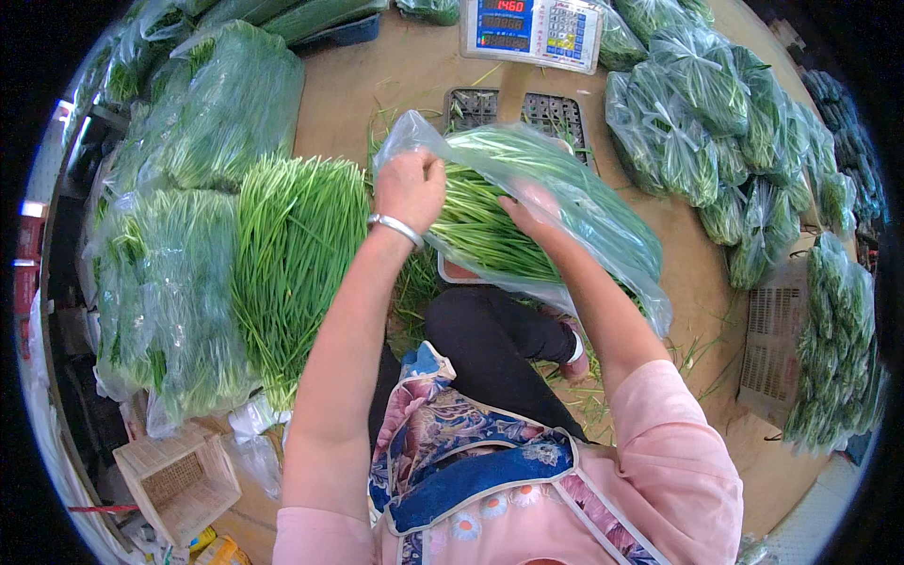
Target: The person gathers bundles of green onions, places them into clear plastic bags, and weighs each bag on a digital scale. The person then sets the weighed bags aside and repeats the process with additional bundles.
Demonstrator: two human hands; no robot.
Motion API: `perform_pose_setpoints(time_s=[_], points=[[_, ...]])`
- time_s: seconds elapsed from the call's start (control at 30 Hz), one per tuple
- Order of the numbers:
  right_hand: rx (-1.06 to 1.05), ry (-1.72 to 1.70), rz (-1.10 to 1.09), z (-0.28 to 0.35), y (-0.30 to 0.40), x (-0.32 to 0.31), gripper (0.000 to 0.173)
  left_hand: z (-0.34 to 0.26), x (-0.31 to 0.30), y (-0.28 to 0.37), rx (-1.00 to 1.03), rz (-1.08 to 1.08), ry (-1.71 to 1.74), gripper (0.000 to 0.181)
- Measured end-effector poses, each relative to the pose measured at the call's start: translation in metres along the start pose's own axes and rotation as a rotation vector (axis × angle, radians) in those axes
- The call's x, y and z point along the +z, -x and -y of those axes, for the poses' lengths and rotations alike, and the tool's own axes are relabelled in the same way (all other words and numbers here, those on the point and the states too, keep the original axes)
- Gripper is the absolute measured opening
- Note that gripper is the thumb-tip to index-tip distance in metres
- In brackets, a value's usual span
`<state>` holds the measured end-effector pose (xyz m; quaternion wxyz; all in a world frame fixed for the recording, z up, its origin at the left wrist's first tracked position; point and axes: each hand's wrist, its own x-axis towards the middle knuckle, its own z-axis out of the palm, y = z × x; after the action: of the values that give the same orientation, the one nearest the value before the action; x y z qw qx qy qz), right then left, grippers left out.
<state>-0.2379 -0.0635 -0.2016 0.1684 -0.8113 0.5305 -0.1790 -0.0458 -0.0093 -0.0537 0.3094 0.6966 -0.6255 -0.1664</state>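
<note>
A large clear plastic bag (607,212) holds a bundle of long green leafy stalks (480,226), which look like garlic chives, over the scale's platform (455,274). With its fingers curled, my left hand (409,187) grips the edge of the bag at its left end. My right hand (530,205) rests on the stalks inside the bag's mouth, partly seen through the film; whether it grips any stalks cannot be told. To the left lies a pile of loose green stalks (304,261). Above the bag stands the digital scale's display (530,32), its digits lit.
Filled bags of greens (169,304) are stacked at the left, and smaller tied bags (671,127) at the right. A black plastic crate (473,106) lies under the display post. A beige basket (180,480) stands lower left, a crate (770,339) at the right. Stalk scraps litter the floor.
</note>
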Motion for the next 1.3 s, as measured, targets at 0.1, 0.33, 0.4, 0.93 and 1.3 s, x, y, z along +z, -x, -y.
perform_pose_setpoints(time_s=[0.1,0.33,0.4,0.93,1.3], points=[[0.009,0.068,0.123,0.003,-0.009,0.005,0.020,0.014,0.038,0.026,-0.142,0.157,0.215,0.022],[-0.125,0.133,0.025,0.032,0.001,-0.035,0.015,0.047,0.132,0.062,-0.120,0.285,0.270,0.053],[-0.076,0.155,0.084,0.036,0.006,-0.038,0.016,0.048,0.140,0.064,-0.111,0.269,0.303,0.051],[-0.176,0.019,0.011,0.038,-0.014,-0.021,0.015,0.053,0.159,0.088,-0.075,0.211,0.303,0.063],[-0.279,-0.403,1.188,0.051,0.135,-0.119,0.019,0.050,0.158,0.099,0.165,0.142,0.210,0.041]])
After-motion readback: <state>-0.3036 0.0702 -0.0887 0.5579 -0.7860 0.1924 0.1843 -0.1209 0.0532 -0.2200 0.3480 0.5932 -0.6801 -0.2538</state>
